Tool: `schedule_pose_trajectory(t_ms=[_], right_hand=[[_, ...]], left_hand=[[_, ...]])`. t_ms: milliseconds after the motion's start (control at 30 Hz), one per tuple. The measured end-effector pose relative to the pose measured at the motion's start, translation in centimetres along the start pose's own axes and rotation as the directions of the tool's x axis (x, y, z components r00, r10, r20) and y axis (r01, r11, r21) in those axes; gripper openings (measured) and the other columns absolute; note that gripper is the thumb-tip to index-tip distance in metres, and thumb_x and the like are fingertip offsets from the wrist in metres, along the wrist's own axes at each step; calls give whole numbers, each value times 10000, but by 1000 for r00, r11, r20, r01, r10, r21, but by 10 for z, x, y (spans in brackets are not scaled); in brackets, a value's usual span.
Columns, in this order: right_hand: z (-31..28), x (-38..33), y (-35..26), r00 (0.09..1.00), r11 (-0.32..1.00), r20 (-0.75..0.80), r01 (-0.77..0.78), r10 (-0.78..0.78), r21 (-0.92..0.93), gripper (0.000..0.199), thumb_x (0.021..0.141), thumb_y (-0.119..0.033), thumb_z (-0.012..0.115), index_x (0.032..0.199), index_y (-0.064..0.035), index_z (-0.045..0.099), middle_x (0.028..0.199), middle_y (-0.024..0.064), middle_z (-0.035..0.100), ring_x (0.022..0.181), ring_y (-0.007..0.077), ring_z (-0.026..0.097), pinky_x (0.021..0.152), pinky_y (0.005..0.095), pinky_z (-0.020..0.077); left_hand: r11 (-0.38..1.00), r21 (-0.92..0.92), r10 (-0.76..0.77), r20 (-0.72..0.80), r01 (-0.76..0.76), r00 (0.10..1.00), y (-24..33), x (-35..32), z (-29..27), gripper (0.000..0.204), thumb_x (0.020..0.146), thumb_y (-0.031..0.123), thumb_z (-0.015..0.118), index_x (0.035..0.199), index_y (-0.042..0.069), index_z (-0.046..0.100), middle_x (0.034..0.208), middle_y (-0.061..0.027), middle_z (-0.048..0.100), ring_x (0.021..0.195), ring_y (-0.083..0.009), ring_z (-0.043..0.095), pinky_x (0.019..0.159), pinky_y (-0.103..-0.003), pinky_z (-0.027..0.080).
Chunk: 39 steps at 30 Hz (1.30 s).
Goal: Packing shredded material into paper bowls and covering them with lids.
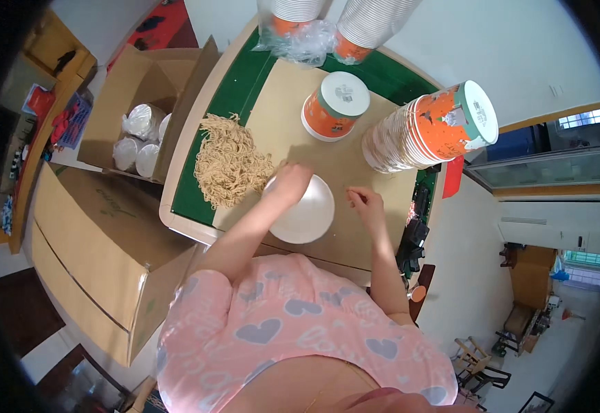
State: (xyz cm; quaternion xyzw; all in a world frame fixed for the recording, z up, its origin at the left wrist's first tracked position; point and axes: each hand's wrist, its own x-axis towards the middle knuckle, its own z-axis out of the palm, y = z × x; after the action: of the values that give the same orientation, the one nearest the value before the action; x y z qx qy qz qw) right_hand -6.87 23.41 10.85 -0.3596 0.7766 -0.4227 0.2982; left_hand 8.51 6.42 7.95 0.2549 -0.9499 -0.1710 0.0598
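A white paper bowl (308, 212) stands on the tan table mat in front of me. My left hand (287, 182) rests over its left rim, fingers curled, right beside a heap of dry tan noodles (228, 162); whether it holds noodles I cannot tell. My right hand (364, 202) hovers just right of the bowl with the fingers loosely bent and nothing visible in it.
A lidded orange cup (334, 104) stands behind the bowl. A leaning stack of orange cups (429, 134) lies at the right. Bagged cup stacks (327, 27) sit at the table's far edge. Open cardboard boxes (131, 117) with white lids stand left of the green-edged table (197, 206).
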Motion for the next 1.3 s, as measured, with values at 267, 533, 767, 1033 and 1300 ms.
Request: schedule_pose_trajectory(t_ms=[267, 533, 767, 1033, 1300], right_hand=[[21, -22, -13, 998, 998, -56, 8, -4, 63, 166, 885, -106, 572, 1001, -24, 658, 809, 64, 663, 669, 112, 594, 612, 239, 470], [23, -33, -41, 997, 999, 69, 14, -17, 34, 149, 875, -81, 569, 980, -6, 644, 779, 55, 628, 705, 116, 553, 637, 267, 452], [15, -41, -52, 824, 974, 546, -219, 154, 55, 181, 882, -167, 560, 919, -9, 641, 704, -18, 570, 657, 63, 501, 594, 221, 409], [27, -57, -44, 951, 976, 278, -177, 136, 127, 95, 865, -120, 599, 864, -26, 612, 662, -34, 533, 618, 34, 451, 552, 204, 372], [30, -64, -51, 966, 991, 230, -128, 117, 36, 89, 852, -105, 615, 878, -20, 606, 664, -29, 529, 606, 37, 447, 544, 200, 371]], left_hand=[[979, -159, 107, -126, -126, 986, 19, 1, -9, 215, 753, 49, 539, 947, 63, 631, 970, -107, 602, 996, -277, 540, 869, -426, 386], [863, -419, 226, -182, -283, 957, 46, -40, -77, 420, 723, -22, 548, 1125, 91, 584, 1134, -113, 545, 1076, -327, 498, 913, -411, 426], [841, -388, 376, -85, -378, 923, 41, -74, -60, 333, 729, 60, 559, 1059, 30, 594, 950, -70, 603, 905, -252, 579, 711, -348, 508], [777, -614, 43, -162, -135, 986, 41, -96, -28, 220, 757, 29, 589, 976, 39, 606, 876, -92, 593, 784, -266, 586, 653, -363, 498], [727, -673, 26, -171, -136, 985, 45, -94, -35, 88, 772, 56, 618, 854, 30, 637, 807, -106, 582, 739, -301, 589, 652, -382, 484]])
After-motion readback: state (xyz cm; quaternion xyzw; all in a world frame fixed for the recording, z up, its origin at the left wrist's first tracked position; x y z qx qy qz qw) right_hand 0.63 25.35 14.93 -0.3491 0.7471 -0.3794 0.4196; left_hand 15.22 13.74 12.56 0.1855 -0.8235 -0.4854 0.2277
